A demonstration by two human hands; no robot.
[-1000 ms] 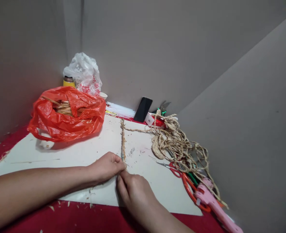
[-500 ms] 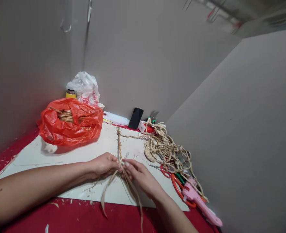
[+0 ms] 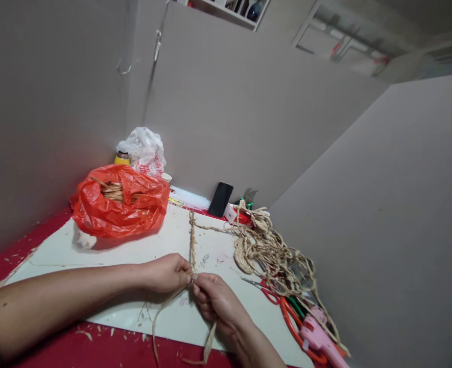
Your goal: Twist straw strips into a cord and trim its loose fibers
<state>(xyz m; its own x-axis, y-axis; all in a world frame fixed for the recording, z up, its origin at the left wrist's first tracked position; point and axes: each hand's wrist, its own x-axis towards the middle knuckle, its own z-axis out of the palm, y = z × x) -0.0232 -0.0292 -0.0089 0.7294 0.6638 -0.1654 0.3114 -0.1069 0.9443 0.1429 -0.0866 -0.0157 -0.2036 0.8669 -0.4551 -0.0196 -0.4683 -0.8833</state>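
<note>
Both hands meet at the near end of a braided straw cord (image 3: pixel 192 245) that runs away from me over the white board. My left hand (image 3: pixel 170 273) pinches the cord's end from the left. Against it, my right hand (image 3: pixel 216 300) is closed with fingers curled round loose straw strands (image 3: pixel 209 343). One pale strand (image 3: pixel 156 327) hangs below my left hand, and others trail under my right palm. The exact crossing of the strands is hidden by my fingertips. From the cord's far end a thin braid leads right to a tangled heap of braided straw rope (image 3: pixel 275 250).
A red plastic bag (image 3: pixel 145 217) of straw stands at the left, with a white bag (image 3: pixel 143 151) and yellow jar (image 3: pixel 122 158) behind. A phone (image 3: pixel 220 199) leans at the back. Red-handled scissors (image 3: pixel 269 293) and a pink glue gun (image 3: pixel 319 335) lie right. Grey panels enclose the table.
The view has shifted, so everything sits lower and further right. My right hand has curled more tightly, gathering strands under its palm that hung straight down before.
</note>
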